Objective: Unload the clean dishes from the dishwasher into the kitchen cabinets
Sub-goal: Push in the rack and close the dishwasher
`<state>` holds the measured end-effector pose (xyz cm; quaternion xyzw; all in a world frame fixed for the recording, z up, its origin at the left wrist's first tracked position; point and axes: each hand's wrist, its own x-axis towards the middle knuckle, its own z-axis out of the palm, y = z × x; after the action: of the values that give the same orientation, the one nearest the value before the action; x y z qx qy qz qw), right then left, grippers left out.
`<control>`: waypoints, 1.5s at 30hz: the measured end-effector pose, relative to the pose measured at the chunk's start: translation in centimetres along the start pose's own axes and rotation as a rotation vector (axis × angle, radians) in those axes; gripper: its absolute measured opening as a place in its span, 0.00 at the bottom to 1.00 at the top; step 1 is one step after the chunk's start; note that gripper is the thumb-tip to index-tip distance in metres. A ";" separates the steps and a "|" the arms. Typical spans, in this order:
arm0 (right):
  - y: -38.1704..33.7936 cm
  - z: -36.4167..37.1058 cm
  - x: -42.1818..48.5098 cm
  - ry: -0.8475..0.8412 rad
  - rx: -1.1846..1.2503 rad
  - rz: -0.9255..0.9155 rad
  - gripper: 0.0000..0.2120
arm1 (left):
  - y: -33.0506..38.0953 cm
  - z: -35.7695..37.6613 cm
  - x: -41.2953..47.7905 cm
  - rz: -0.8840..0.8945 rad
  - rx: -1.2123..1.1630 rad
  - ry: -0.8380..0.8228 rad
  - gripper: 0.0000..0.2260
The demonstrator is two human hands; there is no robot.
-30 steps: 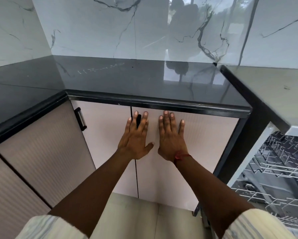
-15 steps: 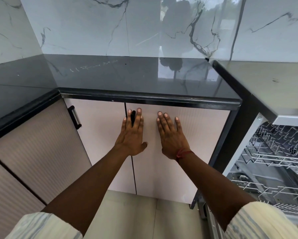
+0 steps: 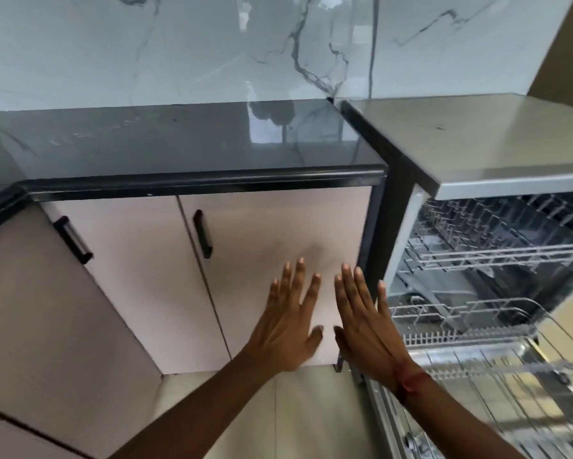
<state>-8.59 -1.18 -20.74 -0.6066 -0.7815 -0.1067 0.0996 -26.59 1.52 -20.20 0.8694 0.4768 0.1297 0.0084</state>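
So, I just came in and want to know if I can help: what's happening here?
A person stands at the lower cabinets with both hands empty. The left hand and right hand are open, fingers spread, in front of the closed cabinet door, lower than its black handle; whether they touch the door is unclear. To the right, the dishwasher stands open with its lower rack pulled out. No dishes show in the parts of the racks in view.
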 end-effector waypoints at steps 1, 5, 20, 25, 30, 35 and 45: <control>0.8 0.1 -2.1 -0.007 -0.001 0.034 0.44 | 1.6 1.0 -0.4 0.055 -0.037 -0.021 0.41; 3.8 1.5 -11.7 -0.066 -0.017 0.212 0.47 | 8.6 4.9 -1.4 0.322 -0.101 -0.110 0.41; 9.3 5.0 -36.7 -0.485 0.054 0.732 0.45 | 28.6 17.6 -5.9 0.786 -0.160 -0.608 0.38; 13.9 6.8 -41.6 -0.611 0.035 0.690 0.44 | 33.1 21.5 -8.7 0.846 -0.108 -0.792 0.40; 20.6 9.1 -42.5 -0.708 0.064 0.727 0.46 | 36.1 24.7 -8.6 0.733 0.000 -0.842 0.42; 23.2 11.1 -42.7 -0.687 0.061 0.628 0.46 | 37.1 27.2 -8.6 0.579 0.035 -0.891 0.45; 24.7 13.8 -36.4 -0.488 0.126 0.622 0.42 | 34.7 28.6 -4.1 0.426 0.063 -0.844 0.43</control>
<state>23.86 -24.98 -43.22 -0.8146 -0.5661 0.1241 -0.0246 6.64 -17.70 -43.95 0.9244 0.2465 -0.2504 0.1481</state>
